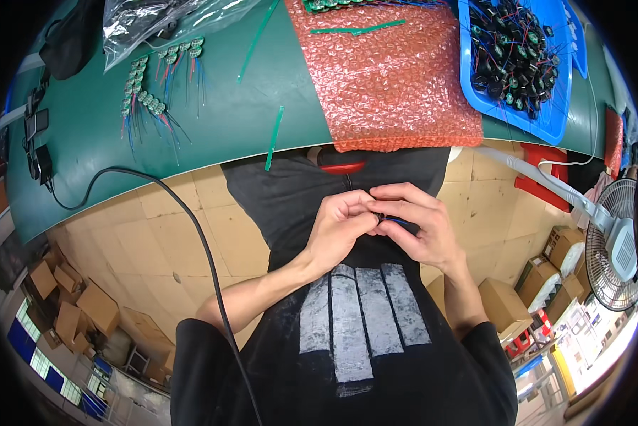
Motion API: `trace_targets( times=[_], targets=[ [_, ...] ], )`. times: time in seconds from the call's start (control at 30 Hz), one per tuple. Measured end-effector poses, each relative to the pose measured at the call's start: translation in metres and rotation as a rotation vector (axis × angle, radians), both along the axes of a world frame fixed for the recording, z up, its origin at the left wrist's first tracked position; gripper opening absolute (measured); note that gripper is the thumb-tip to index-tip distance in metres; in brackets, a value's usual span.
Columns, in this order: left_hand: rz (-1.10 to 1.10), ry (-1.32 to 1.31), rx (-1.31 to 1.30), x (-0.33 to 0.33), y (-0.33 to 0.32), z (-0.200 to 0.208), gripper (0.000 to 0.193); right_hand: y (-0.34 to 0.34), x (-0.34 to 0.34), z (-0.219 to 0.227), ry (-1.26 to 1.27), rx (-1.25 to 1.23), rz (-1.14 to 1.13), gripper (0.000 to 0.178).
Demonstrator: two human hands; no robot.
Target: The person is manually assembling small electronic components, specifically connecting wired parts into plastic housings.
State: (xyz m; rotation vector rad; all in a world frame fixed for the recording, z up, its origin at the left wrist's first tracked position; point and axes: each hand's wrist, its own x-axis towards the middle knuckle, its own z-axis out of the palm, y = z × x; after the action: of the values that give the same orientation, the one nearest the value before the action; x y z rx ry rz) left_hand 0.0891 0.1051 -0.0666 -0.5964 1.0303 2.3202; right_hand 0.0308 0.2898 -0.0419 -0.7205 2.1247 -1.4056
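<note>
between left hand (341, 226) and right hand (430, 222): small dark part (380, 217), fingers of both pinched on it. blue wire (398, 221) runs rightward, right hand nearer; part's long axis, can't tell. beyond: counter (226, 117), red bubble wrap (390, 82), blue tray (562, 103) of wired parts (514, 60).

Around us we have a floor (198, 241) of pale tan tiles with thin joints, and before us a green worktop (223, 128) whose edge curves in the lens. Cardboard boxes (99, 307) pile up on our left; more cartons (503, 305) stand on our right, near a white fan (623, 248). We get a bright white glow (610, 348) at lower right.
</note>
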Motion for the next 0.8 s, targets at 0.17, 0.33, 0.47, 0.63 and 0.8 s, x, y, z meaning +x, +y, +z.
trace_targets(
  times=[0.17, 0.33, 0.47, 0.63, 0.8],
  targets=[
    [0.127, -0.049, -0.062, 0.0, 0.014, -0.013, 0.013, -0.01, 0.007, -0.005, -0.022, 0.041, -0.089, 0.033],
    [0.05, -0.072, 0.029, -0.003, 0.011, -0.02, 0.016, 0.002, 0.004, -0.013, -0.037, 0.044, -0.146, 0.032],
    [-0.042, -0.038, 0.051, -0.007, -0.001, -0.01, 0.023, 0.009, -0.008, -0.012, 0.001, 0.035, -0.061, 0.029],
    [-0.075, 0.011, 0.041, -0.003, -0.003, -0.014, 0.024, 0.008, -0.005, -0.009, -0.092, -0.015, -0.028, 0.032],
    [0.025, 0.139, -0.123, 0.011, 0.009, 0.008, 0.017, 0.003, 0.0, -0.001, -0.171, -0.079, -0.046, 0.035]
  ],
)
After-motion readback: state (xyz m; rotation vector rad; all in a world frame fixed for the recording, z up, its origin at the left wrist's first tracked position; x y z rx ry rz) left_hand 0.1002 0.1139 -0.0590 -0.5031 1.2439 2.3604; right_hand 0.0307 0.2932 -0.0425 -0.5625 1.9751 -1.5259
